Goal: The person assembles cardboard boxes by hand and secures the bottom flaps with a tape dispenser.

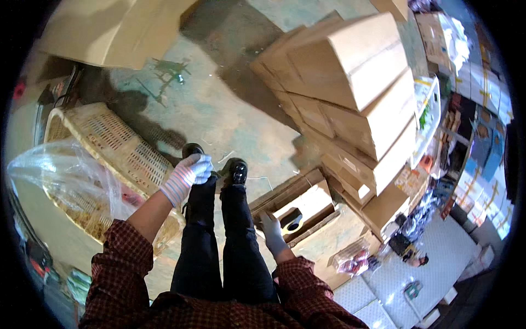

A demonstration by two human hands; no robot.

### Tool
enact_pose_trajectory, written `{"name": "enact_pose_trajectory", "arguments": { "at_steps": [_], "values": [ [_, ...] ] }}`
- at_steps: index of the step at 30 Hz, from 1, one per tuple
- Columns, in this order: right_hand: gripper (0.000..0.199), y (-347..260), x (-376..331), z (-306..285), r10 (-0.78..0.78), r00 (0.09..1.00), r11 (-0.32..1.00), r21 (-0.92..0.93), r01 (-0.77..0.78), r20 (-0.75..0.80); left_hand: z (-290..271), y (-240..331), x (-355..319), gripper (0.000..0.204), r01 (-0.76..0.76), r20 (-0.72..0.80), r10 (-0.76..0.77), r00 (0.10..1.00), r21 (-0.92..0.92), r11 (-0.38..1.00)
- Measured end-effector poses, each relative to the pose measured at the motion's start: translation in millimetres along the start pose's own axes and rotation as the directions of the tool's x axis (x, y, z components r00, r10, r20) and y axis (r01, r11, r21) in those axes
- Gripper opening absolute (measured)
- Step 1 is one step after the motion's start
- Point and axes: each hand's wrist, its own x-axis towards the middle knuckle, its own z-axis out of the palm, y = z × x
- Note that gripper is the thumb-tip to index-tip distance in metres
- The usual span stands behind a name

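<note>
Using my torso as clock centre. Open cardboard carton (pixel 296 186) is sitting at one o'clock, tape roll (pixel 295 226) showing within its outline. Gloved right hand (pixel 272 231) is resting at its near-left edge; cannot tell whether it is gripping. Striped-gloved left hand (pixel 189 176) is curling its fingers together toward eleven; contents hidden. Judged: carton probably light, semi-stiff, dry, creasing if squeezed; best held at opposite walls. Stained floor (pixel 219 118) is spreading at twelve, wicker basket (pixel 131 145) lying at eleven, stacked cartons (pixel 350 77) leaning beyond at one.
</note>
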Motion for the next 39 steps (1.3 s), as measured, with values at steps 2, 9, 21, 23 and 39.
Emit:
{"name": "enact_pose_trajectory", "arguments": {
  "at_steps": [2, 9, 21, 23, 39],
  "values": [
    [0.029, 36.6, -58.3, -42.6, 0.232, 0.965, 0.972, 0.077, -0.224, -0.122, 4.1, -30.0, -11.6, 0.031, 0.095, 0.027, -0.097, 0.995, 0.062, 0.994],
    [0.038, 128.5, -104.4, -114.5, 0.298, 0.950, 0.943, 0.183, -0.278, -0.097, 52.1, -81.6, -45.5, 0.029, 0.143, 0.010, -0.149, 0.989, 0.217, 0.966],
    [0.040, 290.1, -116.3, -179.6, 0.236, 0.972, 0.858, 0.471, -0.204, -0.007, 192.8, -227.8, -90.9, 0.026, 0.210, -0.016, -0.215, 0.976, 0.293, 0.933],
    [0.038, 325.7, -130.4, -201.0, 0.276, 0.957, 0.832, 0.521, -0.191, -0.089, 231.4, -255.7, -96.9, 0.028, 0.235, 0.033, -0.269, 0.962, 0.392, 0.889],
    [0.032, 482.7, -170.1, -139.4, 0.391, 0.917, 0.598, 0.778, -0.194, -0.073, 268.5, -307.7, -80.8, 0.026, 0.306, -0.078, -0.421, 0.903, 0.805, 0.508]
  ]
}}
